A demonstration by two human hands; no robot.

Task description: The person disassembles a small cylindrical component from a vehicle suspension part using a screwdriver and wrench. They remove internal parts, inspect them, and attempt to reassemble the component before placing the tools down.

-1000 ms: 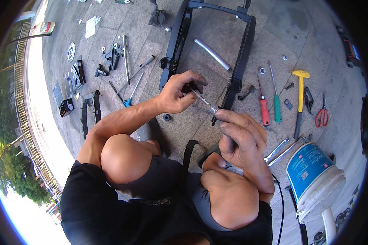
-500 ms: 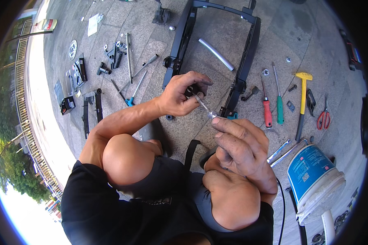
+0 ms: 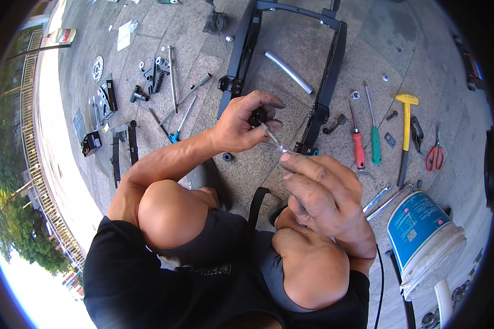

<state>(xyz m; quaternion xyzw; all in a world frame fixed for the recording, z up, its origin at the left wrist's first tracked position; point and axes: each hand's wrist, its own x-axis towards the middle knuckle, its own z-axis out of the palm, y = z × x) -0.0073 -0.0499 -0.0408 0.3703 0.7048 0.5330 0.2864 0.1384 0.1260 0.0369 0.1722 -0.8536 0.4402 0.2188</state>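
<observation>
My left hand (image 3: 246, 122) is curled round a small black part (image 3: 257, 115), which the fingers and thumb partly cover. From that part a slim, shiny rod-like tool (image 3: 271, 134) slants down to my right hand (image 3: 325, 189). The right thumb and fingertips pinch the tool's clear or silvery end; its exact kind does not show. Both hands are over the paving in front of my knees, just short of a black metal frame (image 3: 327, 74). On the ground below the left hand lies a small dark ring (image 3: 227, 157).
A silver tube (image 3: 288, 73) lies inside the frame. To the right are red (image 3: 359, 151) and green (image 3: 376, 146) screwdrivers, a yellow hammer (image 3: 407, 118), red-handled pliers (image 3: 434, 156) and a blue-white bucket (image 3: 420, 227). Leftward lie a blue-handled tool (image 3: 174, 136), loose parts and a perforated disc (image 3: 97, 69).
My right fingertips have shifted slightly up and left along with the end of the shiny tool. The left hand keeps its hold on the black part, its fingers a little spread.
</observation>
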